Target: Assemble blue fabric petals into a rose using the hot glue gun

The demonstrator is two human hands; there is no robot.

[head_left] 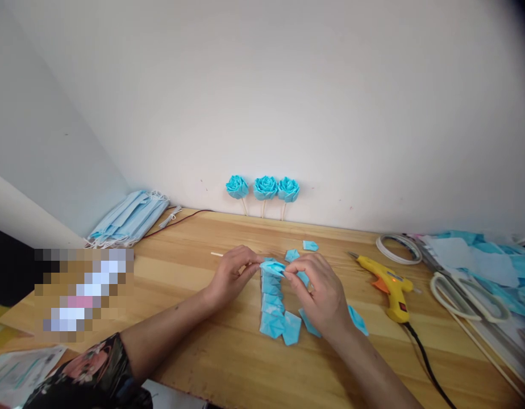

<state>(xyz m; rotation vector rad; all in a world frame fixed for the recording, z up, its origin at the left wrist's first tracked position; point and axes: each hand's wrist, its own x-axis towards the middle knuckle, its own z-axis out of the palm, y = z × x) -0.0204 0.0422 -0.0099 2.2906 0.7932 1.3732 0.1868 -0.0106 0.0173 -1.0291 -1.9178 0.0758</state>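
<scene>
Between my two hands is a folded piece of light blue mask fabric point(273, 268). The fingertips of my left hand point(232, 278) pinch its left end, while my right hand point(321, 292) pinches the right end with thumb and forefinger. Just below it, an overlapping row of similar folded blue pieces point(271, 304) runs toward me on the table. A loose pointed piece point(292, 328) lies at the row's near right. More folded pieces point(310, 245) are scattered beyond and around my right hand, some partly covered by it. A thin pale stick point(216, 254) lies by my left hand.
Three blue fabric flowers point(266, 187) on sticks lean against the wall. To the right lie a corded yellow glue gun point(388, 282), a white ring-shaped roll point(399, 250), scissors point(452, 295) and blue and white fabric sheets point(488, 258). Stacked masks point(128, 218) sit back left, near a blurred-out patch.
</scene>
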